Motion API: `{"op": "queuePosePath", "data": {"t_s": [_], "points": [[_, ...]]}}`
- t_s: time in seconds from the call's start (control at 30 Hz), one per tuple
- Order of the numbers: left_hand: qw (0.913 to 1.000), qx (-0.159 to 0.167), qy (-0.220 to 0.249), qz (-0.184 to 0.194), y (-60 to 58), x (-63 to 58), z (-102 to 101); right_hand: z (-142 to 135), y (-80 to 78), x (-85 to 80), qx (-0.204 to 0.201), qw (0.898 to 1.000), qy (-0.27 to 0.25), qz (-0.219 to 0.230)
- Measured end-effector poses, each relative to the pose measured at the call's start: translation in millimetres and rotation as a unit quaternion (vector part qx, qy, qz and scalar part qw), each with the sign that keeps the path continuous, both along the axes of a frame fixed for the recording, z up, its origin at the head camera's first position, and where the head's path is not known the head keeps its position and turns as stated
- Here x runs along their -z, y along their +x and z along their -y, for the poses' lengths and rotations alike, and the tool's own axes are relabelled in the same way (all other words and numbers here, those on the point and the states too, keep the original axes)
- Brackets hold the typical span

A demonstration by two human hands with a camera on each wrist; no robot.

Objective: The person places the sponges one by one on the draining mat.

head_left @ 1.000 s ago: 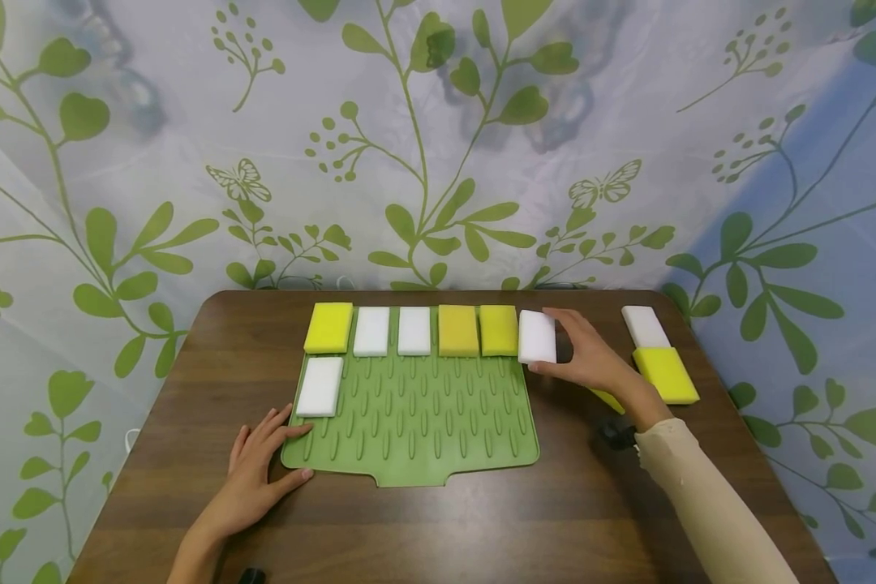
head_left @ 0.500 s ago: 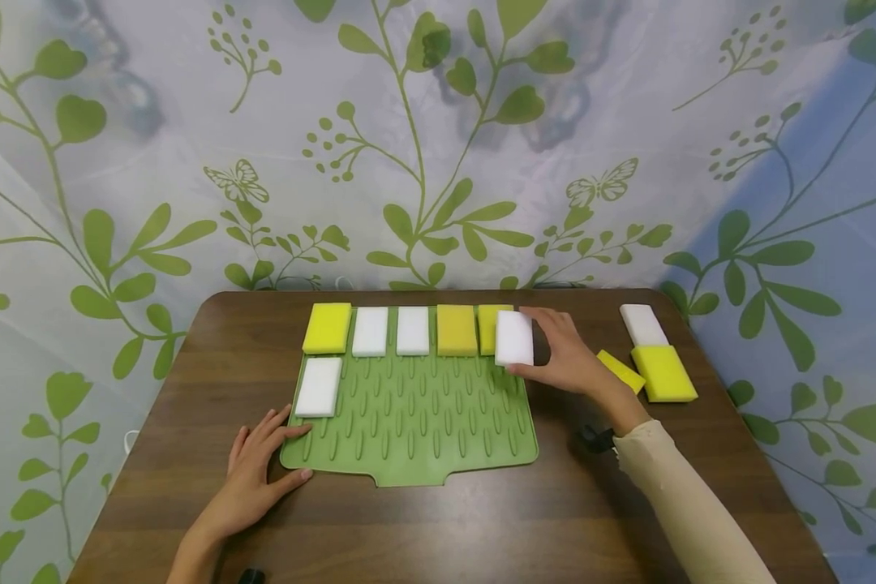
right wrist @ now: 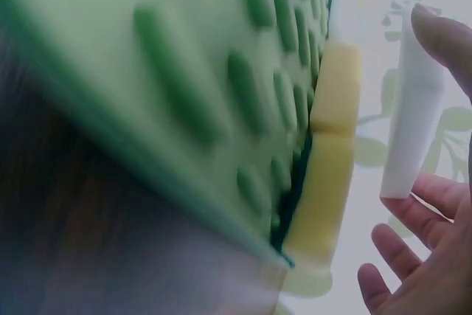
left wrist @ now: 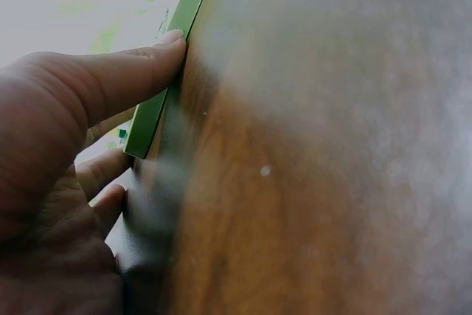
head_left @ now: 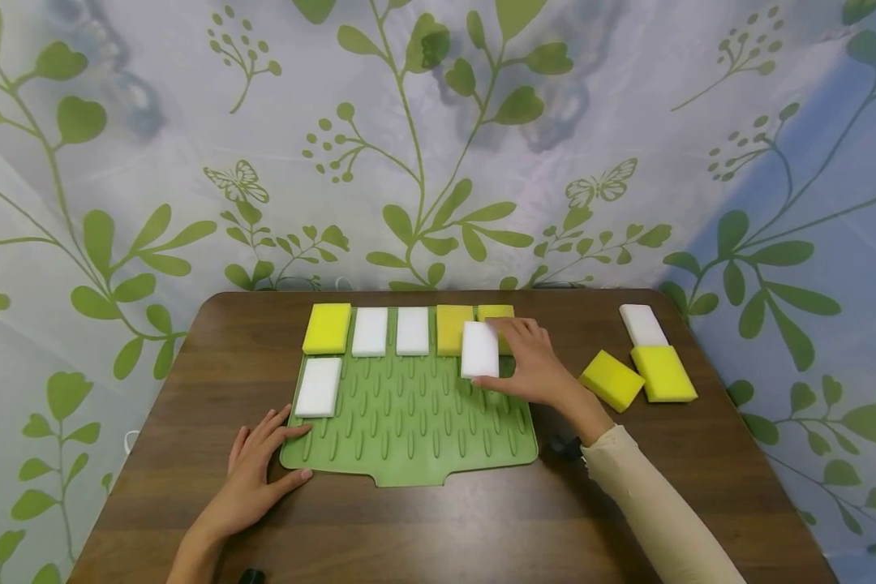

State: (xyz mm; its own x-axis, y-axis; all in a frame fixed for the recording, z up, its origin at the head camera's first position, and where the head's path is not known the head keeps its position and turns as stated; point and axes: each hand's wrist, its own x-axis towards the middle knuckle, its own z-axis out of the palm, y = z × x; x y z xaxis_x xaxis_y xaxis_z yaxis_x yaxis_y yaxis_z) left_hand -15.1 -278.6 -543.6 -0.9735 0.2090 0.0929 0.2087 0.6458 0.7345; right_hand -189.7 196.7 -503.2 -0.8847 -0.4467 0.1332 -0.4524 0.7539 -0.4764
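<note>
My right hand [head_left: 529, 365] pinches a white sponge [head_left: 479, 350] between thumb and fingers, above the right part of a ridged green mat [head_left: 409, 422]. In the right wrist view the white sponge [right wrist: 417, 108] is held clear of the mat. Behind it, two yellow sponges, one duller [head_left: 451, 324] and one brighter [head_left: 506, 311], lie at the mat's back edge, partly covered in the head view. My left hand [head_left: 251, 478] rests at the mat's left front corner, thumb and fingers touching its edge. In the left wrist view the thumb presses on the green rim [left wrist: 151, 119].
Along the mat's back row also lie a yellow sponge [head_left: 327, 328] and two white ones [head_left: 370, 332]. Another white sponge [head_left: 319, 388] lies in front at the left. On the wooden table [head_left: 482, 527] at right sit two yellow sponges [head_left: 664, 374] and a white one [head_left: 644, 326].
My right hand has carried the white sponge leftward from the mat's right edge and slightly nearer, uncovering a yellow sponge on the table. The left hand has stayed put.
</note>
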Motion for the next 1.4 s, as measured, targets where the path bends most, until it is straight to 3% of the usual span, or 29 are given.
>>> {"op": "queuePosePath", "data": {"t_s": [0.37, 1.4], "points": [[1.0, 0.001, -0.002, -0.002, -1.0, 2.0, -0.1, 32.6, 8.0, 3.9, -0.017, 0.999, 0.017, -0.033], [1.0, -0.001, -0.004, 0.0, -1.5, 0.9, 2.1, 98.8, 18.6, 14.4, -0.056, 0.996, 0.048, -0.048]]}}
